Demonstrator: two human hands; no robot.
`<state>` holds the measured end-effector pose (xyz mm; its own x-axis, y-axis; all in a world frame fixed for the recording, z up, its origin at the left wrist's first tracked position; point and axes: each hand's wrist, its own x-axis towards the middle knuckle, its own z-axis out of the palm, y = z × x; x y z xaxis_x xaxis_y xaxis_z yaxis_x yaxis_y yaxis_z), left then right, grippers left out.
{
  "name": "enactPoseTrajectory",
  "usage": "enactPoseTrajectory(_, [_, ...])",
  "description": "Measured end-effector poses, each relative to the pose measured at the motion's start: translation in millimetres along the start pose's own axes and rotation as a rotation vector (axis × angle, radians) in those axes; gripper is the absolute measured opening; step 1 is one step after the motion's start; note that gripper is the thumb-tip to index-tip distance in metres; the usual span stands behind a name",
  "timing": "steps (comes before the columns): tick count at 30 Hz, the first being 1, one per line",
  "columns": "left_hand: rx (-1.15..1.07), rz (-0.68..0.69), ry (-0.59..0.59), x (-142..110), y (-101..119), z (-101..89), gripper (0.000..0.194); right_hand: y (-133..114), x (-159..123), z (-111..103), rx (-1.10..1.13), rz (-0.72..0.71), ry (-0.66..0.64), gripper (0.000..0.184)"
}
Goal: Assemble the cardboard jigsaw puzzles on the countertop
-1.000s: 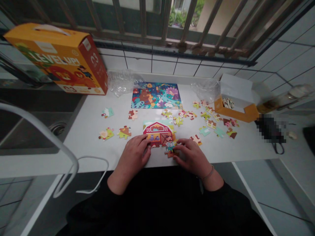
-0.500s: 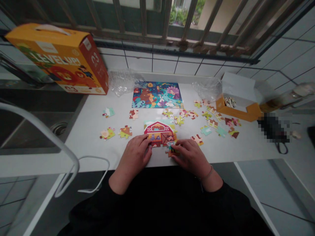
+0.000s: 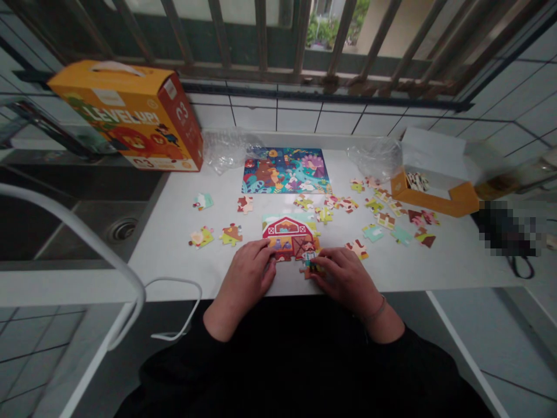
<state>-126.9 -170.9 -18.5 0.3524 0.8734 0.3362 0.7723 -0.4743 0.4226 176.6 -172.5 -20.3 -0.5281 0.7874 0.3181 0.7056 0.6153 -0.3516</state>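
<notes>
A partly joined jigsaw puzzle with a red barn [image 3: 285,232] lies flat on the white counter in front of me. My left hand [image 3: 249,271] is at its lower left side, fingers curled and pressed against that edge. My right hand [image 3: 346,276] pinches a puzzle piece with a farmer figure [image 3: 308,261] at the barn's lower right. The piece overlaps or meets the barn's lower edge; whether it is locked in cannot be seen. Fingertips cover part of its right side. A brown-and-white piece [image 3: 357,248] lies just beyond my right hand.
Loose puzzle pieces [image 3: 385,220] lie scattered at right, several more [image 3: 230,233] at left. A finished-picture sheet [image 3: 287,170] lies behind the barn. Clear plastic wrap, a yellow carton [image 3: 130,122], an open orange box [image 3: 452,200], a sink [image 3: 82,232] and a white cable stand around.
The whole view has shifted slightly, so everything sits a little further right. Both hands keep nearly the same places on the puzzle and the farmer piece.
</notes>
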Motion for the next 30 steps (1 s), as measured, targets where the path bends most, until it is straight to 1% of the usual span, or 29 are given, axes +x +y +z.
enactPoseTrajectory(2, [0.006,0.004,-0.002,0.4,0.5,-0.1,0.024,-0.2,0.2,0.3,0.002,0.002,0.011,0.033])
enactPoseTrajectory(5, [0.02,0.0,-0.011,1.3,1.4,-0.2,0.023,-0.4,-0.2,0.6,0.003,-0.006,0.018,0.027])
enactPoseTrajectory(6, [0.024,-0.003,-0.012,1.6,1.6,-0.3,0.024,-0.4,-0.5,0.7,0.009,-0.005,0.03,0.03])
enactPoseTrajectory(8, [0.031,-0.005,-0.011,1.9,1.8,-0.7,0.024,-0.3,-1.0,1.0,0.023,0.002,0.058,0.044])
enactPoseTrajectory(9, [0.035,-0.003,-0.01,2.1,1.6,-0.8,0.025,-0.3,-1.0,1.0,0.022,0.0,0.065,0.047])
enactPoseTrajectory(10, [0.037,0.0,-0.009,2.3,1.3,-0.9,0.025,-0.2,-0.9,1.0,0.015,-0.006,0.063,0.044])
enactPoseTrajectory(12, [0.036,0.009,-0.007,2.9,0.4,-0.8,0.024,0.0,-0.2,0.8,-0.007,-0.023,0.046,0.032])
enactPoseTrajectory(13, [0.033,0.012,-0.007,3.1,-0.3,-0.5,0.023,0.0,0.2,0.7,-0.014,-0.024,0.04,0.029])
enactPoseTrajectory(14, [0.031,0.014,-0.006,3.4,-1.0,-0.2,0.023,0.0,0.6,0.6,-0.014,-0.02,0.039,0.031])
enactPoseTrajectory(17, [0.027,0.019,-0.011,3.4,-3.3,1.1,0.024,0.0,1.4,0.4,0.004,0.01,0.057,0.047])
enactPoseTrajectory(18, [0.027,0.021,-0.013,3.1,-4.0,1.6,0.025,0.0,1.6,0.4,0.008,0.013,0.058,0.045])
enactPoseTrajectory(22, [0.043,0.02,-0.017,1.8,-5.9,3.0,0.026,0.0,2.2,-0.1,-0.004,0.003,0.036,0.023])
enactPoseTrajectory(30, [0.071,0.044,0.002,5.6,-4.3,0.7,0.021,0.1,3.0,0.0,0.015,0.005,0.059,0.015])
